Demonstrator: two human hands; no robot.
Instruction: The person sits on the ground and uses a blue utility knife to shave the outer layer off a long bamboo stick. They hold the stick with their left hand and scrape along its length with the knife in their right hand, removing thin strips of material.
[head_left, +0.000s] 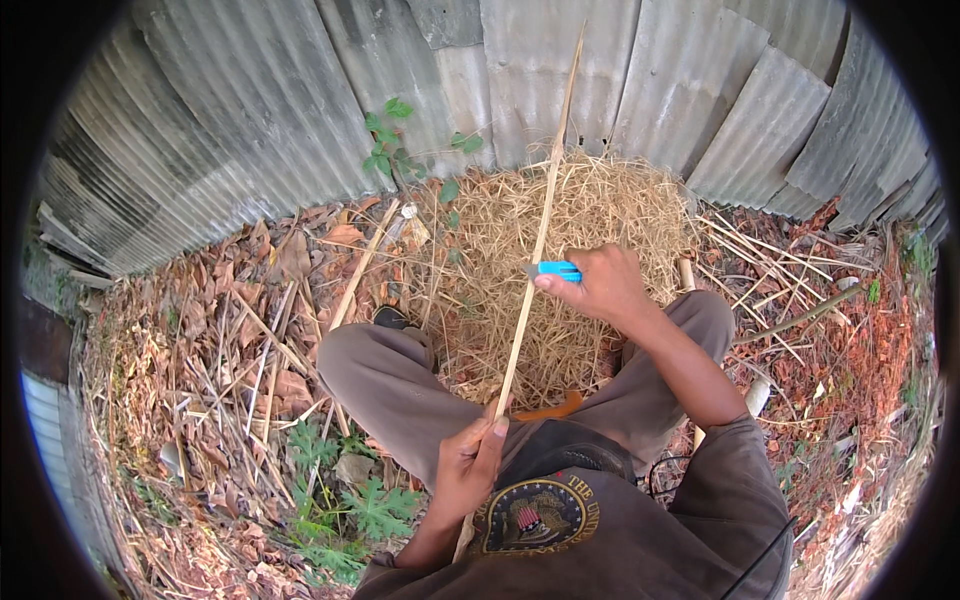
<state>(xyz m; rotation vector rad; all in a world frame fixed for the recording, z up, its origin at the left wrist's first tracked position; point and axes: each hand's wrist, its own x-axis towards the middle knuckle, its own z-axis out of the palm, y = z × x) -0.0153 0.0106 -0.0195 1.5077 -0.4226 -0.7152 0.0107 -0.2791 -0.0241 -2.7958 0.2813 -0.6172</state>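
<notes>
While my left hand [470,462] grips the bamboo strip [538,240], right hand [600,285] clamps the blue knife [556,270]; I'd shave lightly, blade angled away.

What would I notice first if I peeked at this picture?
A long thin bamboo strip running up the middle, gripped low by the left hand. The right hand presses a bright blue-handled knife against it, above a heap of pale shavings by the corrugated metal fence.

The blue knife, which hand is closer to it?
Right. The right hand holds the blue knife against the bamboo strip. The left hand grips the strip lower down, near the lap.
</notes>
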